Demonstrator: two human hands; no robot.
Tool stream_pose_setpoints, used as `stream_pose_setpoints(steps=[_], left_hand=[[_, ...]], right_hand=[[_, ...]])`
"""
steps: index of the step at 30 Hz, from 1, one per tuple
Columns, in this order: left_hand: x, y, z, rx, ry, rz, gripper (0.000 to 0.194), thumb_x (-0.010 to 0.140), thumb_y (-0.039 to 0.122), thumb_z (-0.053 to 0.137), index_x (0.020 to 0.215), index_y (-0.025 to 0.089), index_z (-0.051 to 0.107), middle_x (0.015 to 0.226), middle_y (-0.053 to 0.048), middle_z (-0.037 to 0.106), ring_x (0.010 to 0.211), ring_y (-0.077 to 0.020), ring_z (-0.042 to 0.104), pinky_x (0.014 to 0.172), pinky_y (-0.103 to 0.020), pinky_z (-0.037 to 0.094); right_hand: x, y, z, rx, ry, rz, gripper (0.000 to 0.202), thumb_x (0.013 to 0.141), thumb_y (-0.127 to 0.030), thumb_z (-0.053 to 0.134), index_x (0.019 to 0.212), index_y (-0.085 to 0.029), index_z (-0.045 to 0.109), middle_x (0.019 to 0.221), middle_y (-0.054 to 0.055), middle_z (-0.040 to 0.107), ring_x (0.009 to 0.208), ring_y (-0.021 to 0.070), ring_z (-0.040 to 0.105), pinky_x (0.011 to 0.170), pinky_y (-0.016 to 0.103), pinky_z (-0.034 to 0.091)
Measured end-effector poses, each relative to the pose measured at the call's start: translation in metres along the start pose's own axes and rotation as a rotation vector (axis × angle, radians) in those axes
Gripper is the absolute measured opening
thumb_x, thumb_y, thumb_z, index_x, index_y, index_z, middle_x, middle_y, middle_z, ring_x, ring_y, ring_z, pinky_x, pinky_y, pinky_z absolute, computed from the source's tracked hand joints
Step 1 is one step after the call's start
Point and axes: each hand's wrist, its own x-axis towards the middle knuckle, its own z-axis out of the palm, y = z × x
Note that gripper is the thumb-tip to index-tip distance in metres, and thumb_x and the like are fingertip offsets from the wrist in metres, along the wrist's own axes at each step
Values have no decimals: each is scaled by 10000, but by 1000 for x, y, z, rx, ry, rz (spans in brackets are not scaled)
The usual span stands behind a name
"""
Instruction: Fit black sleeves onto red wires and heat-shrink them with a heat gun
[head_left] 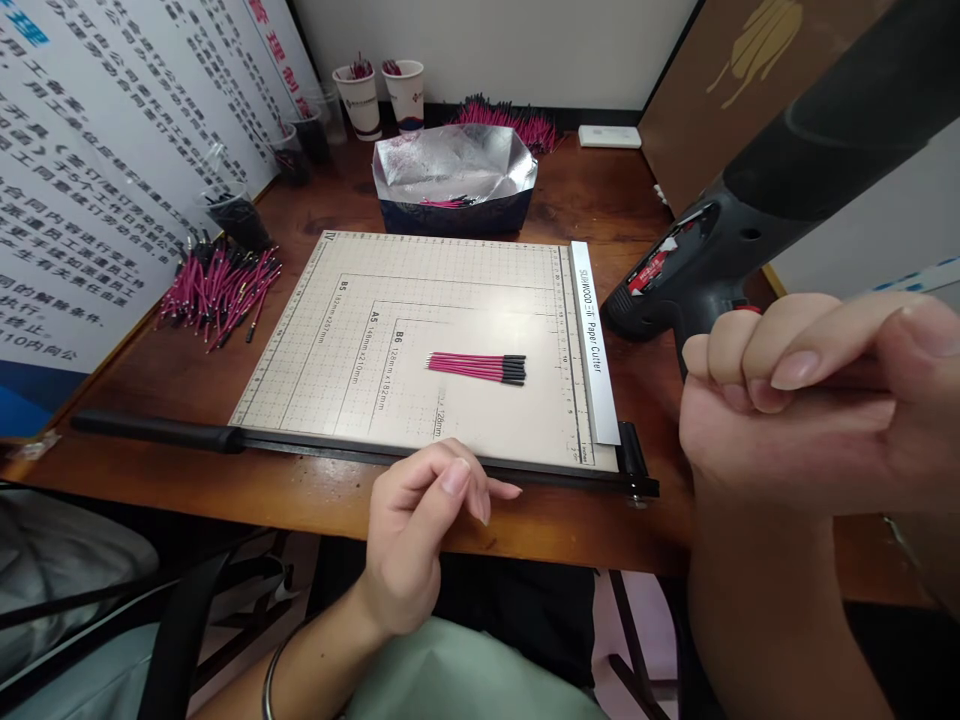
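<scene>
Thumb against loosely curled fingers, the left hand sits just short of the pink-and-black wires lying on the paper cutter, while the right hand curls by the black tool, its hold impossible to tell.

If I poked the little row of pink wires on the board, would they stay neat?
Probably not: the wires could spread apart, since no band shows around them. They look light, being so thin. They may be slightly stiff, because they lie quite straight on the board.
</scene>
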Motion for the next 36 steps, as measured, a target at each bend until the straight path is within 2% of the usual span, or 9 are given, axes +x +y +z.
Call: stream_pose_setpoints(steps=[14,20,23,26,28,30,31,32,36], left_hand=[[3,15,-8,293,73,118,324,987,300,609,688,199,680,647,-9,605,647,-140,580,707,-316,664],[27,26,-11,383,95,147,319,985,286,583,684,208,653,644,-2,613,634,-142,589,665,-287,606],[42,29,-13,632,67,265,301,1000,316,552,729,223,642,694,-6,647,678,-160,615,695,-314,573],[53,29,-16,971,8,539,143,972,279,579,838,236,609,871,-26,723,906,-210,680,966,-424,538],[56,29,-18,1142,-70,636,69,937,257,619,987,229,581,1033,-47,751,1097,-257,690,1218,-577,324],[56,28,-21,1264,-140,639,263,926,261,643,1152,203,521,1164,-84,748,1235,-306,668,1275,-687,31],[55,27,-23,1297,-182,637,329,932,260,638,1215,191,485,1215,-105,740,1283,-323,648,1266,-707,-18],[54,27,-25,1312,-222,633,357,942,248,621,1251,183,456,1258,-124,728,1326,-331,622,1266,-711,10],[54,27,-31,1318,-315,659,275,949,196,595,1204,189,491,1340,-163,695,1443,-338,505,1152,-551,464]], right_hand=[[0,-2,6,-50,83,21,298,770,-168,491,473,-190,497,399,-46,239,346,59,244,379,265,173],[-1,-4,7,-54,92,67,296,771,-186,525,476,-197,511,394,-51,266,353,66,252,389,278,172],[-2,-2,9,-107,79,56,284,774,-170,527,492,-196,543,409,-46,347,365,68,299,397,287,197],[-6,-3,11,-389,-142,50,225,847,-183,587,630,-191,647,514,-41,525,459,71,452,441,268,291],[-11,-6,12,-625,-370,36,144,882,-211,634,745,-197,678,638,-27,642,568,85,557,507,255,392],[-20,-10,10,-794,-521,-14,72,891,-238,659,832,-203,681,768,4,715,703,128,647,631,286,504],[-25,-12,8,-848,-559,-47,50,894,-248,663,880,-204,683,831,26,738,773,156,678,698,317,544],[-30,-14,6,-893,-583,-75,65,898,-253,660,934,-205,684,893,48,753,840,184,699,765,350,571],[-52,-15,-3,-1039,-658,-146,293,911,-297,649,1173,-166,652,1212,157,734,1184,300,667,989,488,574]])
